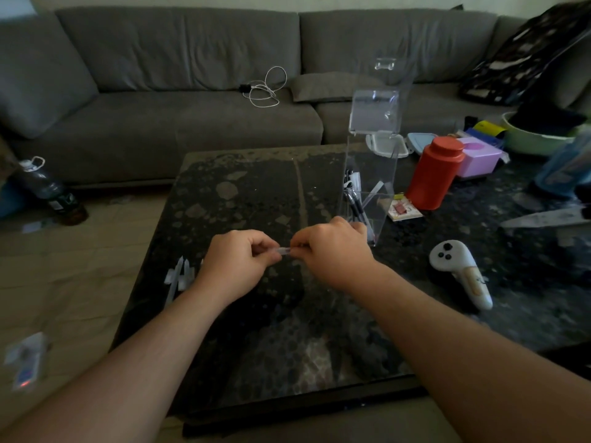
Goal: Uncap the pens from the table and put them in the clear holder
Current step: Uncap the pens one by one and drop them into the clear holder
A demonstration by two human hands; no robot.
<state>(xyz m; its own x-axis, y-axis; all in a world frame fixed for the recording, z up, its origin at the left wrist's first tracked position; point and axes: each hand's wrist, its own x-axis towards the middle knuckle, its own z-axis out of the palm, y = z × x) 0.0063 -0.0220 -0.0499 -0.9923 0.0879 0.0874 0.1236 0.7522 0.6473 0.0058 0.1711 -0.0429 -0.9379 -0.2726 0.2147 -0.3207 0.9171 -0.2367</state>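
Pen (pixel 285 251), a short clear stretch of it showing between the two hands, is held level above the dark speckled table (pixel 256 193), just in front of the clear holder (pixel 371 174) and a little to its left. Curled fingers of the left hand (pixel 238 262) pinch one end of it, and those of the right hand (pixel 332 247) pinch the other, so that the knuckles nearly meet; whether the cap is on or already parting from the barrel I cannot tell, since the hands hide most of it. Both forearms reach in from the near edge of the table. That clear holder stands upright, tall and transparent, with several dark pens (pixel 355 199) leaning inside its lower part, tilted against its walls. Well to the left of the holder, by the left wrist and near the table's left edge, lies a small cluster of pale caps (pixel 179 276), touching or nearly touching one another. Just to the right of the holder stands a red canister (pixel 435 174) with a red lid, and a small card or packet (pixel 403 210) lies flat between the two. Behind the canister sits a pink box (pixel 479 159). To the right of the holder and nearer the camera, a white game controller (pixel 460 270) rests on the table. Beyond the holder runs a grey sofa (pixel 179 78), with a coiled white cable (pixel 265 87) lying on its seat.
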